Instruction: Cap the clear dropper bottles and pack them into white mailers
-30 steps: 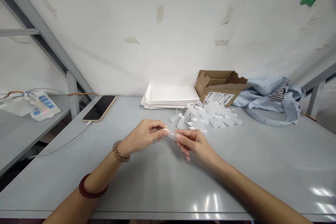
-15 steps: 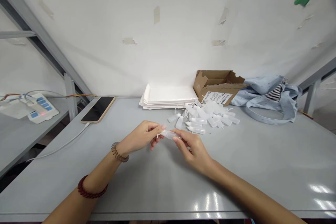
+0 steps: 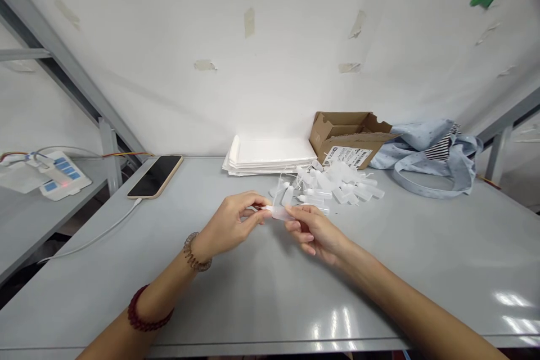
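Observation:
Between my hands, just in front of the pile, a small translucent squeeze bottle (image 3: 281, 213) is held roughly level, its white tip end to the left. My left hand (image 3: 236, 218) pinches that tip end between thumb and fingers. My right hand (image 3: 316, 232) grips the other end with thumb and forefinger, its remaining fingers curled below. A faint see-through shape rises from the bottle; I cannot make out what it is. Behind my hands lies a loose pile of similar squeeze bottles (image 3: 318, 193), several with thin needle tips.
White padded envelopes (image 3: 270, 152) are stacked against the wall, beside an open cardboard box (image 3: 352, 140). A light blue cloth bag (image 3: 422, 146) lies to the right. At the left a phone (image 3: 155, 177) is plugged into a white cable (image 3: 101, 230), near a power strip (image 3: 65, 174).
My left fingers have shifted from over the bottle's neck to pinching its tip end. My right hand has turned, showing more of its fingers, and the bottle has moved slightly right.

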`<act>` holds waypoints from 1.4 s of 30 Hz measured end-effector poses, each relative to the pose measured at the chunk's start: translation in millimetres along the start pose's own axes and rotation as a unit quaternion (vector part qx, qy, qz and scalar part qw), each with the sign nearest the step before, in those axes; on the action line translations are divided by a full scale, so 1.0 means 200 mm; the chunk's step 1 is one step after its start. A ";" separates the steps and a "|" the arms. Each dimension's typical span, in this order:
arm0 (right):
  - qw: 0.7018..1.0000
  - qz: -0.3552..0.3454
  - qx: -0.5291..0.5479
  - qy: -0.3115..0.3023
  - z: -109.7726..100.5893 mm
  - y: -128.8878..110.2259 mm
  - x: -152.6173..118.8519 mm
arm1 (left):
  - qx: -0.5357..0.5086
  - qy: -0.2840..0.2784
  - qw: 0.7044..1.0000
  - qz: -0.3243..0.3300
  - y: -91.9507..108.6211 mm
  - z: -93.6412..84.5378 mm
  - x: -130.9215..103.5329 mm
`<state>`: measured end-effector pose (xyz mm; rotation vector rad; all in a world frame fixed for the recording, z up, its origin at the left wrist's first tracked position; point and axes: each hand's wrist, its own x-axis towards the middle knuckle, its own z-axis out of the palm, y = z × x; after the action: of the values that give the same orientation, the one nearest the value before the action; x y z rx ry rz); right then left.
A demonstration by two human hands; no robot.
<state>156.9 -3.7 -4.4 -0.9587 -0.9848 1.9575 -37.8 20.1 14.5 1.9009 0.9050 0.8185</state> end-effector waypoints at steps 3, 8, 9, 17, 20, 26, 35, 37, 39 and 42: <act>0.995 -0.074 -0.066 0.007 0.01 0.01 0.00 | -0.009 0.003 0.998 -0.057 0.00 0.00 0.01; 0.966 -0.169 -0.190 0.039 0.04 0.04 0.00 | -0.045 -0.045 0.990 -0.127 -0.01 -0.01 0.02; 0.966 -0.167 -0.194 0.046 0.04 0.04 0.00 | -0.055 -0.047 0.989 -0.130 -0.01 -0.01 0.02; 0.977 -0.126 -0.166 0.047 0.02 0.02 0.00 | -0.049 -0.029 0.992 -0.116 -0.01 0.01 0.01; 0.946 -0.164 -0.273 0.056 0.02 0.03 -0.01 | -0.063 -0.018 0.989 -0.132 -0.01 0.01 0.02; 0.700 -0.417 -0.570 0.102 0.00 0.09 0.00 | -0.106 0.007 0.974 -0.201 0.00 0.01 0.02; 0.529 -0.392 -0.630 0.412 -0.31 -0.11 0.08 | -0.046 -0.004 0.990 -0.132 0.10 0.04 -0.01; 0.514 -0.375 -0.636 0.437 -0.37 -0.14 0.10 | -0.039 -0.020 0.997 -0.067 0.18 0.06 -0.05; 0.509 -0.362 -0.643 0.443 -0.42 -0.16 0.12 | -0.027 -0.024 0.999 0.006 0.23 0.08 -0.14; 0.512 -0.342 -0.650 0.445 -0.43 -0.17 0.14 | 0.050 -0.069 0.994 0.073 0.19 0.13 -0.40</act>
<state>226.8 61.5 -19.9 -1.6299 -1.6784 -0.3855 -47.5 -70.6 21.8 2.1016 0.7421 0.7288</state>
